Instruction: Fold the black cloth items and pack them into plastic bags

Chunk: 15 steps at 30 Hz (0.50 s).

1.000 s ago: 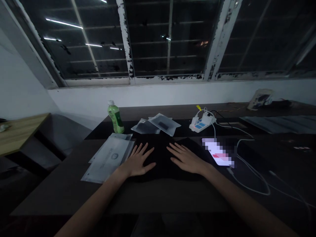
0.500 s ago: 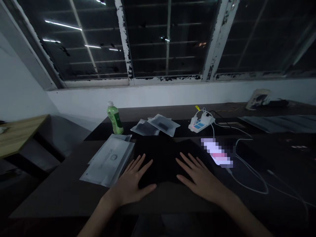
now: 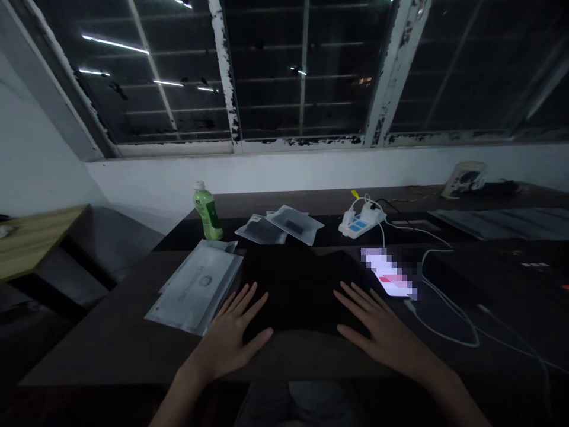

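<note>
Head view: a flat black cloth (image 3: 297, 290) lies just back from the dark rectangular worktop's (image 3: 111, 350) front edge; the bare left hand (image 3: 233, 335) and right hand (image 3: 382, 332), fingers spread, lie at its near corners, probably keeping it smooth.
</note>
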Tool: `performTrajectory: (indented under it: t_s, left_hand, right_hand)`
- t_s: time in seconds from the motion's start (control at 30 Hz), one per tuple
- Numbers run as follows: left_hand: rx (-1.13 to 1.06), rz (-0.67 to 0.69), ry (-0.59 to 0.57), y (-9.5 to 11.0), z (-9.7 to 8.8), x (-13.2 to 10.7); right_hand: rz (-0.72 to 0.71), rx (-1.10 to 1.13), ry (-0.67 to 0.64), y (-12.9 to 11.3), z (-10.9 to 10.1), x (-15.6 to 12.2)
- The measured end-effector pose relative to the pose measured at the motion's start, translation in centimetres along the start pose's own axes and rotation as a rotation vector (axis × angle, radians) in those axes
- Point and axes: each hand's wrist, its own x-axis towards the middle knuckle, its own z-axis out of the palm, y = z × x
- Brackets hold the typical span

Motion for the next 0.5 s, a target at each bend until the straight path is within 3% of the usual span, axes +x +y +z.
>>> performTrajectory:
  t_s: [0.23,0.37,0.5]
  left_hand:
    - [0.040,0.010,0.038,-0.2,0.5,0.1]
    - [0.034,0.005,0.029,-0.1,0.3,0.1]
    - [0.015,0.007,0.037,0.0,0.2,0.1]
  right_hand:
    - [0.101,-0.116,0.148,1.1,1.4,-0.4]
    - [0.012,-0.095,0.151,-1.7,0.9,-0.3]
    - [-0.080,0.015,0.025,-4.6,0.6,-0.1]
